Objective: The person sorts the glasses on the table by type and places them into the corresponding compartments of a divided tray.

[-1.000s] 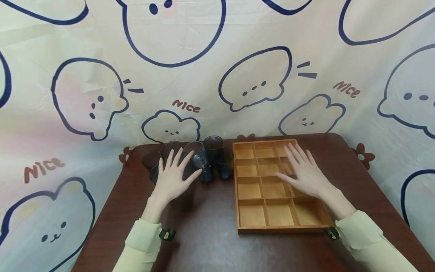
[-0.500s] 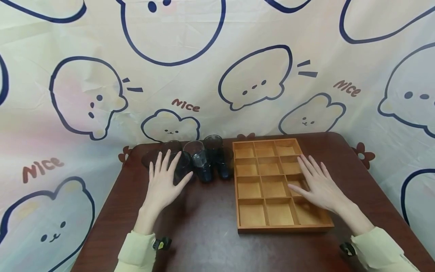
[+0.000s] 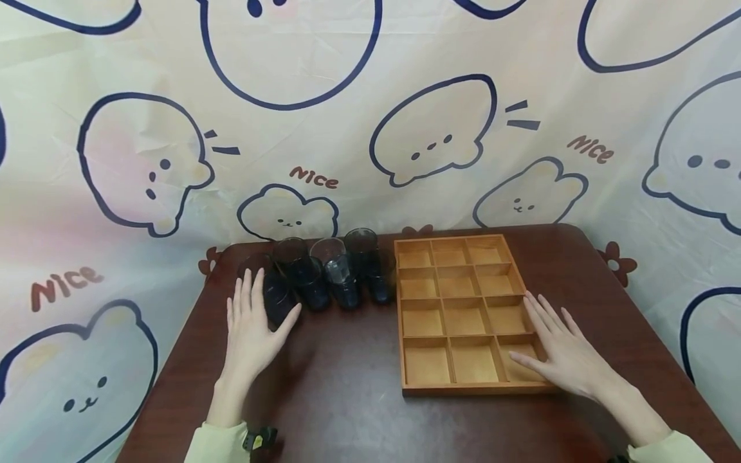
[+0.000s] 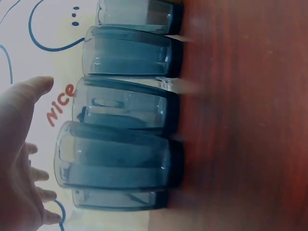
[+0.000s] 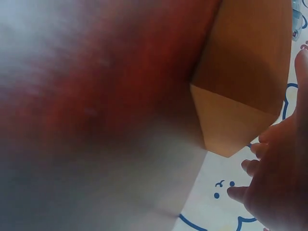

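Observation:
Several blue-tinted drinking glasses (image 3: 343, 276) stand upright, close together, at the back left of the table. In the left wrist view these glasses (image 4: 120, 156) appear sideways, one in front of the others. My left hand (image 3: 250, 344) is spread with straight fingers, overlapping the leftmost glasses in the head view and holding nothing. A wooden compartment tray (image 3: 451, 389) lies right of the glasses, its square sections bare. Over the tray's right edge my right hand (image 3: 564, 360) hovers, fingers extended, nothing in its grasp. The right wrist view catches the tray's corner (image 5: 236, 115) beside the fingers.
The dark brown wooden table (image 3: 341, 399) has rounded back corners. Behind it hangs a pale curtain (image 3: 278, 141) printed with cartoon bears, close to the glasses and the table's back edge.
Both hands have drawn back toward the body and spread apart, the left one moving left off the middle glasses, the right one moving right to the tray's edge. Glasses and tray stay put.

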Tool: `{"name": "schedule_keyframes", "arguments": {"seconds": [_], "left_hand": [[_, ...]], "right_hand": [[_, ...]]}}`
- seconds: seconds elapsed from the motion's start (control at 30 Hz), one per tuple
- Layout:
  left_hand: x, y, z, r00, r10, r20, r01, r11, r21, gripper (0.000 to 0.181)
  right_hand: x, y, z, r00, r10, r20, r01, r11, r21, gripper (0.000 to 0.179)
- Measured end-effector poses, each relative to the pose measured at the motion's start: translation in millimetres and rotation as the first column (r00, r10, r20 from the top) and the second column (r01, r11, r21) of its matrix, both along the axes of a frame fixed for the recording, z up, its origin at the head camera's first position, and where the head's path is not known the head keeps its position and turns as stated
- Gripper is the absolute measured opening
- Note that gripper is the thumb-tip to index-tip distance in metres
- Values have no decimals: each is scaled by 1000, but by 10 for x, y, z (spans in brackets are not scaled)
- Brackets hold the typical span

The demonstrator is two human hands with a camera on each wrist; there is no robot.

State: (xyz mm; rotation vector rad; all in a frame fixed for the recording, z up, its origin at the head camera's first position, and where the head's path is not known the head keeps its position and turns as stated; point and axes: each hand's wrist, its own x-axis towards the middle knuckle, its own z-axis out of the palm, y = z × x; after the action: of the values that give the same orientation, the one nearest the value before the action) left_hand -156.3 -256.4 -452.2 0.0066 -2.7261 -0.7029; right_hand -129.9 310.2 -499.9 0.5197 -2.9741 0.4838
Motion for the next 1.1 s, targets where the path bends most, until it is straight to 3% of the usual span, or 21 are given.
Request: {"name": "schedule_keyframes", "arguments": {"seconds": [0.2,0.37,0.57,0.77,0.97,1.1], "left_hand": [[88,-43,-90,999,29,37,-30,999,36,114],[68,-32,-163,997,42,63,-46,997,66,120],[49,8,-304,999,49,10,-50,988,147,123],[13,64,-416,995,90,-52,-71,952,297,127],[-60,129,-467,989,143,-45,-113,912,395,125],[-94,157,-492,982,181,-60,-128,858,498,121]], "right_hand": [[144,36,-119,1000,3,-21,-3,1000,10,112],[203,64,-171,998,6,-57,-5,1000,26,114],[227,80,-209,995,19,-100,-15,999,31,118],[219,103,-205,996,21,-82,-18,999,26,122],[227,112,-210,996,39,-76,-39,999,0,126],[221,109,-213,995,54,-80,-55,998,-13,128]]}}
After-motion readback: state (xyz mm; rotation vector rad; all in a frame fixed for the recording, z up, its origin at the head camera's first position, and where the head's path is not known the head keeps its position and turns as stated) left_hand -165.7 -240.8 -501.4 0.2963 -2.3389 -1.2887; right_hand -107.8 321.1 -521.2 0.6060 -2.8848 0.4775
